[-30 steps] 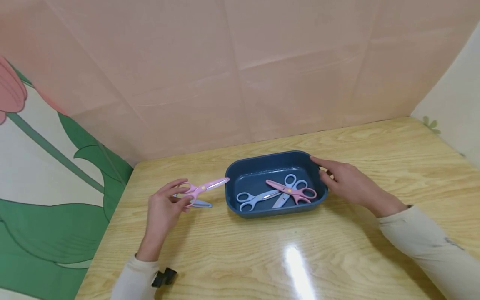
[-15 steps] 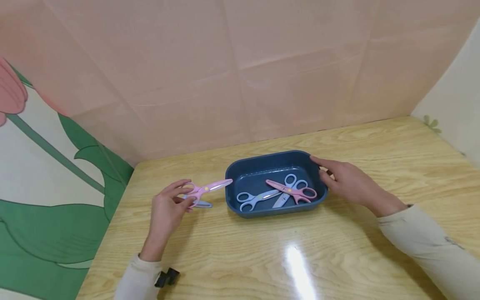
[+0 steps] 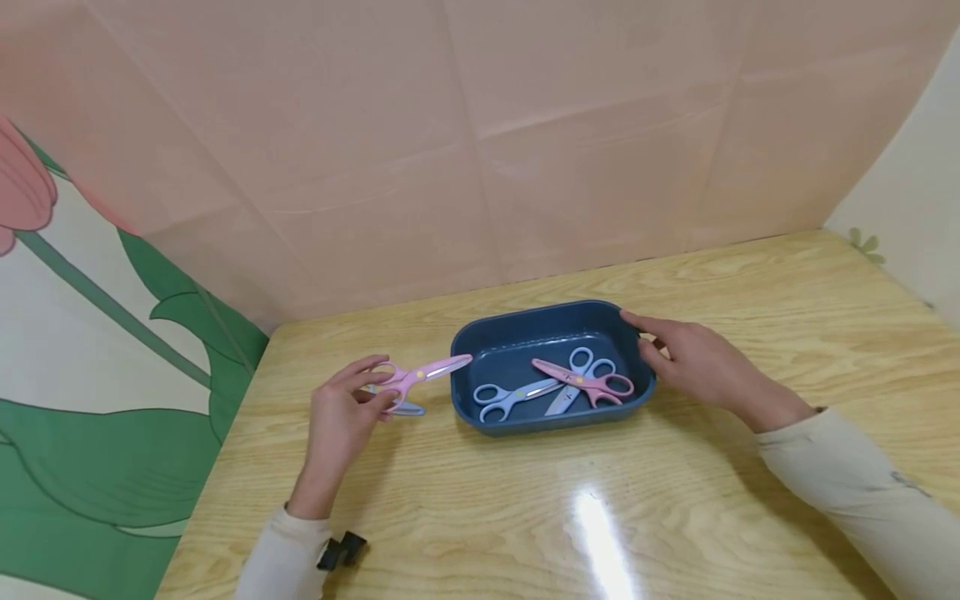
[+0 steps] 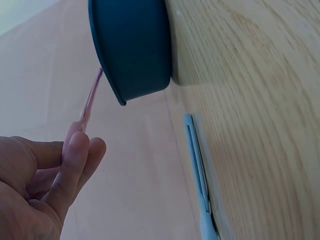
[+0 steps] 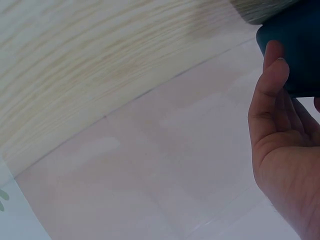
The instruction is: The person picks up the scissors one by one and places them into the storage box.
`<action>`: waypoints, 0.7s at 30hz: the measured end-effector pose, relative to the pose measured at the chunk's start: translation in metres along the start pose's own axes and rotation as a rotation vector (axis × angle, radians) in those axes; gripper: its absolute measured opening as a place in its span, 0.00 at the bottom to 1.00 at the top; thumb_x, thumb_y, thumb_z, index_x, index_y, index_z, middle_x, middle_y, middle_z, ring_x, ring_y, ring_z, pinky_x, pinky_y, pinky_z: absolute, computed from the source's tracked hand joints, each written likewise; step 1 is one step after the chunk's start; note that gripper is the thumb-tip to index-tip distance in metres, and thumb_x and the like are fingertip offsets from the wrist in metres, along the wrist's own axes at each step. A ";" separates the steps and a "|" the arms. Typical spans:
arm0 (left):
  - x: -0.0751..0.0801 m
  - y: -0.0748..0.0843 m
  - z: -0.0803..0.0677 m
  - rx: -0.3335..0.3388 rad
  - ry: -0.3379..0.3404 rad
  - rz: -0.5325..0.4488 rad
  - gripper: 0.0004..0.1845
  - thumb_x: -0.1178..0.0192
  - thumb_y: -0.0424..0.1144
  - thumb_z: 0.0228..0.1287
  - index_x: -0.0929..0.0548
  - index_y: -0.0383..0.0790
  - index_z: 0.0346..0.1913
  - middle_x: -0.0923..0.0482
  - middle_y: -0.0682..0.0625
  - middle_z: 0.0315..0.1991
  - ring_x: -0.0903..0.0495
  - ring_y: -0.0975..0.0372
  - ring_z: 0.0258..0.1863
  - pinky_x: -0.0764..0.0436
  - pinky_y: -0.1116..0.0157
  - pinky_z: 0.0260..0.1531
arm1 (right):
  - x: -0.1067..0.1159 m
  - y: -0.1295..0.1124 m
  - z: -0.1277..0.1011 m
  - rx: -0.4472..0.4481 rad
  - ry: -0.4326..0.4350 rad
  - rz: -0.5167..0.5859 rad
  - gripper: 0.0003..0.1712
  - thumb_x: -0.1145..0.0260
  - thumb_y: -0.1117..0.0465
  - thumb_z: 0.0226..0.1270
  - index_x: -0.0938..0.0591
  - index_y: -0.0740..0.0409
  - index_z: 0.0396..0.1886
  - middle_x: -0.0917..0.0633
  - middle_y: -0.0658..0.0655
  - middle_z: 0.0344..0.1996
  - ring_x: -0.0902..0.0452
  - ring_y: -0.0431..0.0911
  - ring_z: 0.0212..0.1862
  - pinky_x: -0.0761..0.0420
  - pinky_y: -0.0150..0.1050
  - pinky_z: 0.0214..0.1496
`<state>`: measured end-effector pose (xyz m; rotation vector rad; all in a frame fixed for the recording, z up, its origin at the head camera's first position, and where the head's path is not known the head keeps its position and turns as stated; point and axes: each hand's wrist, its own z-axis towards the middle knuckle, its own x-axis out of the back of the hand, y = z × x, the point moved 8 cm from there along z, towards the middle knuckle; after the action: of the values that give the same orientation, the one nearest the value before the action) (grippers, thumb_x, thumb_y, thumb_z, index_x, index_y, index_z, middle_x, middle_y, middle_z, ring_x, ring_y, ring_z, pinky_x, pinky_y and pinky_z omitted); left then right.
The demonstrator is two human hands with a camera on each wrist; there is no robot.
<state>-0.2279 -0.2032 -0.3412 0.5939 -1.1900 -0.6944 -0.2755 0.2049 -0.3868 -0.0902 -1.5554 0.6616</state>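
Nearest me, the left grip (image 3: 341,412) is pinched on the handles of the pink scissors (image 3: 420,373), holding them off the worktop (image 3: 525,517); their blade tip reaches just over the near-left rim of the dark blue tray (image 3: 551,417). Just under and beyond that grip I see blue scissors (image 3: 401,408) lying flat on the worktop, close beside the tray's wall. My right grip (image 3: 693,362) has its fingers curled round the tray's rim on its own side, thumb against the outer wall. Between the two grips, inside the tray, lie light blue scissors (image 3: 510,396), a second blue pair (image 3: 579,373) and another pink pair (image 3: 588,383), crossed over one another.
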 end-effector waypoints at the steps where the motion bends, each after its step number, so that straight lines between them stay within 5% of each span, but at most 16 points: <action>1: 0.000 0.001 0.000 0.000 -0.003 0.000 0.17 0.30 0.26 0.56 0.13 0.33 0.50 0.16 0.43 0.55 0.12 0.53 0.25 0.15 0.72 0.21 | 0.000 0.000 0.000 0.001 0.001 -0.001 0.30 0.49 0.54 0.78 0.36 0.54 0.77 0.19 0.57 0.38 0.31 0.42 0.26 0.32 0.34 0.23; 14: -0.012 0.010 0.004 0.011 -0.035 0.007 0.17 0.30 0.27 0.58 0.13 0.36 0.52 0.17 0.44 0.57 0.12 0.50 0.28 0.15 0.72 0.22 | -0.001 -0.002 -0.001 0.001 -0.005 -0.006 0.30 0.50 0.54 0.78 0.37 0.55 0.77 0.21 0.54 0.32 0.34 0.42 0.23 0.33 0.34 0.22; 21: -0.012 0.008 0.005 0.025 -0.027 0.025 0.19 0.30 0.26 0.57 0.14 0.38 0.53 0.15 0.43 0.52 0.13 0.57 0.26 0.15 0.72 0.21 | -0.001 -0.001 -0.001 -0.006 -0.013 -0.011 0.31 0.49 0.54 0.78 0.37 0.55 0.77 0.23 0.53 0.30 0.33 0.42 0.24 0.32 0.33 0.22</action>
<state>-0.2338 -0.1891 -0.3412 0.5912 -1.2309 -0.6697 -0.2741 0.2035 -0.3874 -0.0814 -1.5692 0.6501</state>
